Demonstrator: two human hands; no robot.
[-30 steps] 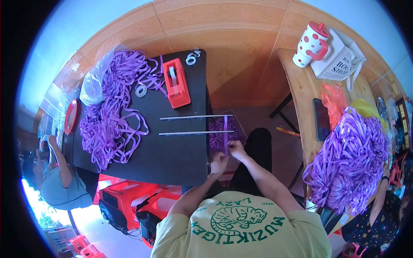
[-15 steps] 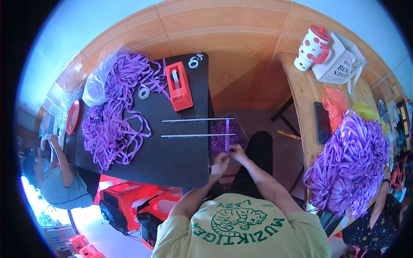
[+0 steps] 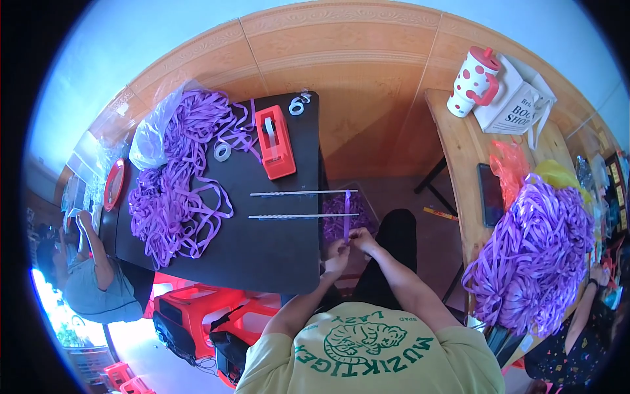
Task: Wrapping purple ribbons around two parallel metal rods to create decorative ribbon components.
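Note:
Two thin, pale twisted rods (image 3: 289,216) lie parallel on the black table, their right ends jutting past its edge. A purple ribbon (image 3: 347,223) hangs over those ends and runs toward me. My left hand (image 3: 337,257) is closed at the ribbon's near end, beside the table edge. My right hand (image 3: 363,241) pinches at the same end, fingers close to the left ones. Fine detail between the fingertips is too small to make out. Below the rod ends sits a container of purple ribbon (image 3: 333,220), partly hidden by the table.
The black table (image 3: 262,253) carries a heap of purple ribbon (image 3: 174,210), a red tape dispenser (image 3: 275,148) and tape rolls (image 3: 222,152). On the wooden table (image 3: 453,131) are a dotted tumbler (image 3: 469,82), a phone (image 3: 489,195) and another ribbon pile (image 3: 531,256). Other people sit at both sides.
The tables and rods appear slightly lower in the picture. Both hands stay together at the ribbon's near end, with only slight finger movement.

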